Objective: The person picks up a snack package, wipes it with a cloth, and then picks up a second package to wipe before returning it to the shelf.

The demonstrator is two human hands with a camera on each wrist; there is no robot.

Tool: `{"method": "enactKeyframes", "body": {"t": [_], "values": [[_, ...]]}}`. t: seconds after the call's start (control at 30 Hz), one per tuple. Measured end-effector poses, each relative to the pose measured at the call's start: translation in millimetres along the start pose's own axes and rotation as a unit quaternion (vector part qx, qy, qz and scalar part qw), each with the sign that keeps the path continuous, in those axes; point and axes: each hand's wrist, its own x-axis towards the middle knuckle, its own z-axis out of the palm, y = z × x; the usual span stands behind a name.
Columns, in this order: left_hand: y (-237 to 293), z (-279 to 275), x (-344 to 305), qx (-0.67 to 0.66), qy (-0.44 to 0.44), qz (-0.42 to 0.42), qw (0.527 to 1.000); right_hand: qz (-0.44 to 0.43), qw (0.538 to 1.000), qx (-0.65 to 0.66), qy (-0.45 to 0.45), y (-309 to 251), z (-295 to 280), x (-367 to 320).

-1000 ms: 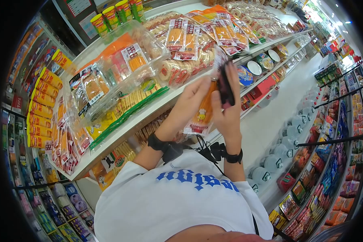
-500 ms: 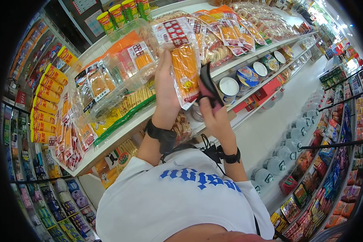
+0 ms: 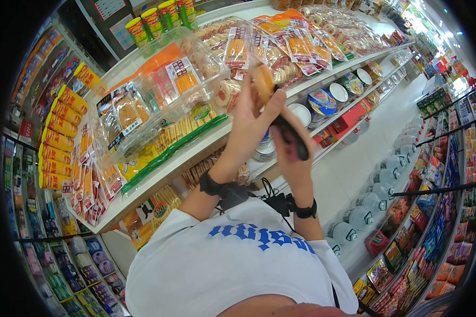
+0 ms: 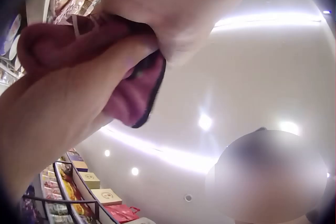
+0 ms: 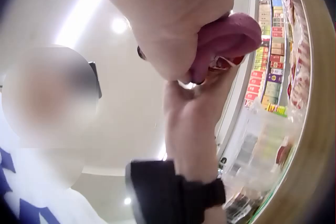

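Note:
My left hand point(image 3: 244, 124) grips a clear packet of orange food point(image 3: 263, 82) above the shelf's front edge; the packet is blurred and partly hidden by fingers. Close against it, my right hand point(image 3: 297, 158) holds a soft-looking black and pink item point(image 3: 290, 136), its fingers curled round the lower part. The two hands meet or overlap. In the left wrist view the black-rimmed pink item point(image 4: 137, 95) hangs by the fingers, and the right wrist view shows its pink, folded side point(image 5: 228, 37) under the hand. What the item is, I cannot tell.
The white shelf point(image 3: 158, 177) bears similar orange packets point(image 3: 300, 45), a clear plastic box point(image 3: 211, 63) and yellow packs point(image 3: 58, 140). Round tubs point(image 3: 300, 113) stand on the tier below. Large water bottles point(image 3: 357, 216) line the aisle floor, beside a packed rack point(image 3: 407, 240) at right.
The packet was raised and facing up to the left half a second ago; now it is tilted, nearer the right hand. The hands have come together, and the black and pink item has shifted slightly right and down.

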Motion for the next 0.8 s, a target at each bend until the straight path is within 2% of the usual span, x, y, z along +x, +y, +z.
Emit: {"method": "enactKeyframes", "body": {"t": [0.03, 0.07, 0.17, 0.2, 0.3, 0.33, 0.43, 0.5, 0.53, 0.57, 0.6, 0.67, 0.8], "values": [[2, 1, -1, -0.015, -0.023, -0.036, 0.999, -0.126, 0.982, -0.122, -0.076, -10, 3, 5], [11, 3, 1, -0.068, -0.022, -0.107, 0.992, -0.138, 0.974, -0.158, -0.086, -20, 9, 8], [12, -4, 11, -0.266, -0.038, -0.137, 0.953, -0.163, 0.939, -0.267, -0.142, -31, 1, 15], [11, -10, 13, -0.235, -0.066, -0.142, 0.959, -0.168, 0.924, -0.302, -0.164, -32, -3, 17], [12, -8, 12, -0.242, -0.054, -0.122, 0.961, -0.172, 0.952, -0.235, -0.099, -17, -2, 16], [9, -8, 12, -0.228, -0.059, -0.088, 0.968, -0.136, 0.974, -0.168, -0.061, -12, 0, 14], [10, -11, 13, -0.266, -0.106, -0.100, 0.953, -0.094, 0.991, -0.093, 0.010, -6, -5, 10], [16, -10, 11, -0.239, -0.108, -0.097, 0.960, 0.004, 0.997, 0.000, 0.073, -9, -5, 8], [17, -9, 11, -0.213, -0.110, -0.082, 0.968, 0.113, 0.985, 0.109, 0.070, -12, -12, 0], [17, -8, 10, -0.186, -0.111, -0.067, 0.974, 0.219, 0.949, 0.215, 0.066, -14, -16, -4], [16, -8, 10, -0.171, -0.115, -0.056, 0.977, 0.243, 0.945, 0.205, 0.079, -25, -8, 1], [16, -8, 11, -0.140, -0.124, -0.034, 0.982, 0.252, 0.943, 0.214, 0.047, -22, -10, -4], [24, -7, 4, -0.146, -0.130, -0.061, 0.979, 0.276, 0.942, 0.186, 0.038, -21, -12, -5]]}}
